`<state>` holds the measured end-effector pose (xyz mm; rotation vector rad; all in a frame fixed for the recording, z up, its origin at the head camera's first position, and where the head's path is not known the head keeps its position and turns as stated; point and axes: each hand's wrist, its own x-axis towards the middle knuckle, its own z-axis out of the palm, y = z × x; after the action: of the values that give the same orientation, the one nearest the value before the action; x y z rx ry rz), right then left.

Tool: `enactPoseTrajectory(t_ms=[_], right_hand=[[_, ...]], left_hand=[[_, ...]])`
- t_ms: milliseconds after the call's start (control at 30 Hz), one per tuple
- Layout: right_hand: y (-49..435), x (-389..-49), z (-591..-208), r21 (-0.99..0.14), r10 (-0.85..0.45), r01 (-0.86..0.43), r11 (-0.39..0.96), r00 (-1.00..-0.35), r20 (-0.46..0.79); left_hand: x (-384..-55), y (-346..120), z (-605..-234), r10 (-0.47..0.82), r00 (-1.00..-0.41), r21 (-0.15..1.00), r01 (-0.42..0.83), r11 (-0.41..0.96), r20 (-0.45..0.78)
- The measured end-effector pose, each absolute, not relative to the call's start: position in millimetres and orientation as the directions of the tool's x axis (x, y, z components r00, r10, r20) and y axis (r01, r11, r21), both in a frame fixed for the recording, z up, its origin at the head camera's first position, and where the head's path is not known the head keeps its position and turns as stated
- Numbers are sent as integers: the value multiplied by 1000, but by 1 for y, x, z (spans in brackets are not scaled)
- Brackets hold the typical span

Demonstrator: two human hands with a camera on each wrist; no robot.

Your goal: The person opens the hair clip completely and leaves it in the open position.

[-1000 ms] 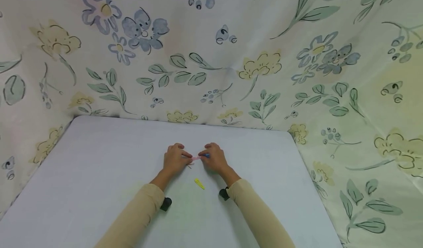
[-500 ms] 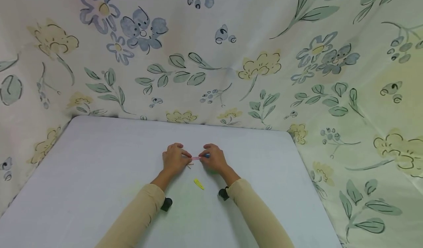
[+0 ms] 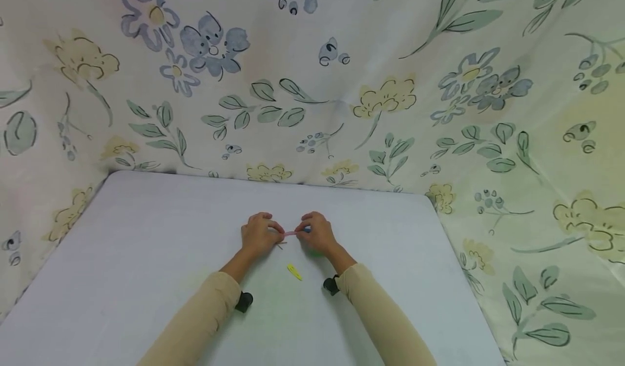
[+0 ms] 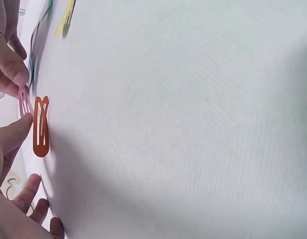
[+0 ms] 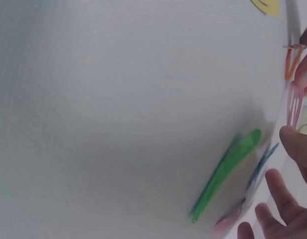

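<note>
Over the far middle of the table, my left hand (image 3: 259,236) and right hand (image 3: 316,233) pinch opposite ends of a pink snap hair clip (image 3: 290,233) between thumb and fingers. Its slotted middle shows in both wrist views, while the fingertips cover its ends. Just below it, an orange snap clip (image 4: 41,144) lies beside the left hand, its two prongs spread apart at one end. A yellow snap clip (image 3: 294,271) rests nearer the body, between the forearms. Under the right hand lie a green clip (image 5: 228,167) and a blue clip (image 5: 262,162).
Past the green clip, a blurred pink piece (image 5: 228,222) lies near the right hand's lower fingers. The white tabletop (image 3: 161,246) ends at the back against a flowered cloth (image 3: 303,84). Each wrist carries a small black camera (image 3: 244,301).
Both hands stay in nearly the same place and keep hold of the pink hair clip, whose tilt shifts slightly. The other clips lie still.
</note>
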<state>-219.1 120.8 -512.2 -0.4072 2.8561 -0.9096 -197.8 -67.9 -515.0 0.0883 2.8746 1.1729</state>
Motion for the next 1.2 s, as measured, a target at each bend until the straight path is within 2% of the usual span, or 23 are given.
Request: enactPoseTrajectory(t_ms=[300, 533, 667, 800, 1000, 1200], right_hand=[[126, -221, -494, -656, -353, -239, 716, -934, -46], [133, -224, -481, -729, -402, -237, 642, -914, -57], [138, -222, -474, -758, -423, -223, 612, -903, -75], [142, -219, -466, -804, -446, -185, 565, -888, -109], [148, -217, -458, -857, -426, -55, 512, -883, -198], [149, -216, -452, -911, -456, 31, 412, -858, -236]], left_hand=[[-198, -73, -508, 114, -992, 793, 29, 609, -51], [-203, -78, -506, 199, -979, 857, 138, 496, 42], [-200, -80, -498, 247, -968, 891, 144, 431, 38], [-194, -82, -488, 270, -962, 927, 77, 367, -27], [-190, -84, -474, 289, -942, 954, -87, 285, -173], [-194, -88, -472, 361, -905, 972, -181, 150, -224]])
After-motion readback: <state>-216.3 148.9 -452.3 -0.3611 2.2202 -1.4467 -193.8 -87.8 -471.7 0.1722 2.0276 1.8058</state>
